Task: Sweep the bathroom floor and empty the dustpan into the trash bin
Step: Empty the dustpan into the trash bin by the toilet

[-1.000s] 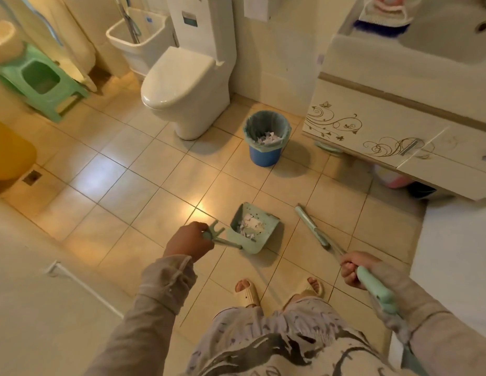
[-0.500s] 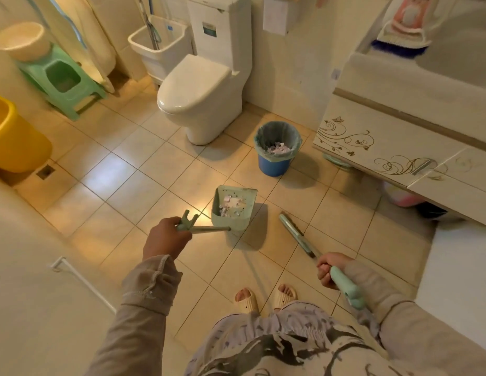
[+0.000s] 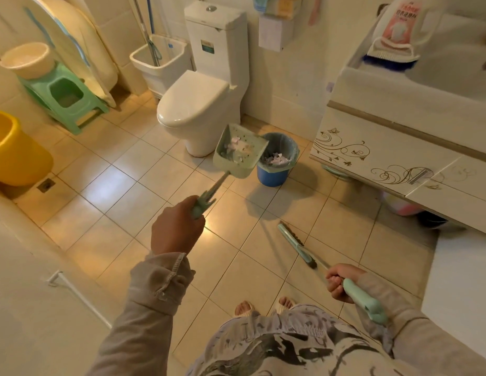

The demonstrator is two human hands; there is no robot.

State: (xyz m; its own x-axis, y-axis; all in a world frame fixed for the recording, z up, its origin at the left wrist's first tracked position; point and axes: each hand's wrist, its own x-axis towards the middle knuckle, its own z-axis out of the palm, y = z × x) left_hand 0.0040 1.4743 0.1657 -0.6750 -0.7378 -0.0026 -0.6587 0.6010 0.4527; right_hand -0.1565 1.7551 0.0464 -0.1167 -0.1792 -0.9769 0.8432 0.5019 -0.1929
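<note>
At the far left of the tiled floor sits a yellow tub, with a green stool behind it carrying a pale basin. Further right, the left hand is clenched around the end of the dustpan's long handle, which runs up and away from the hand toward the toilet. The dustpan is held off the floor, up and to the right of the hand, its open scoop facing the camera with pale paper scraps and dust lying inside. Its right edge overlaps the rim of the trash bin, a blue bucket with a grey liner that stands on the floor just right of the toilet base and already holds paper scraps. Right of that, the broom slants down to the floor, its green head resting on the tiles ahead and to the left of the right hand, which is closed in a fist around the mint grip near the person's hip. Beyond, at the far right, is the vanity cabinet with scroll patterns.
</note>
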